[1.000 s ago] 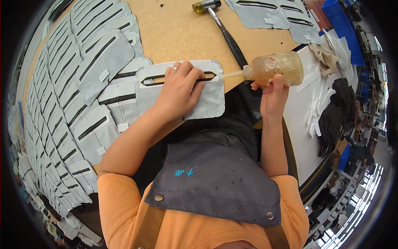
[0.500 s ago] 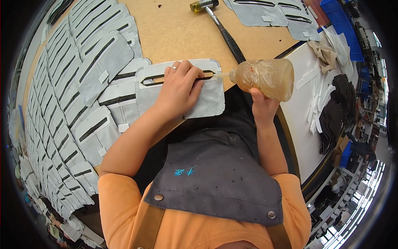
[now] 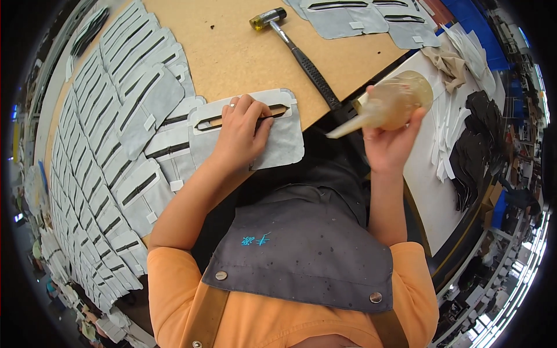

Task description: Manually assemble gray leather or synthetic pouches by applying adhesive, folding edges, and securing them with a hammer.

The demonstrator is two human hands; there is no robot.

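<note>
My left hand (image 3: 241, 130) rests on a grey panel (image 3: 282, 142) at the table's front edge. Its fingers are bent closed over the panel's long slot, which has black edges, and the thumb presses close by; the fingertips are partly hidden. In my right hand (image 3: 390, 148) is a translucent squeeze bottle (image 3: 400, 95) with yellowish contents, gripped around its body and blurred by motion. The bottle's narrow nozzle points down and left, apart from the panel, over the dark gap beside the table.
Overlapping rows of similar slotted grey panels (image 3: 98, 156) cover the left side. A mallet (image 3: 310, 72) with a black handle lies beyond my hands. More panels (image 3: 345, 20) are at the far edge. On the right, a white surface (image 3: 426, 200) carries white strips (image 3: 445, 142) and black pieces (image 3: 473, 151).
My right hand has drawn the bottle away from the slot's right end, to the right, and tilted its nozzle downward. My left hand stays on the panel.
</note>
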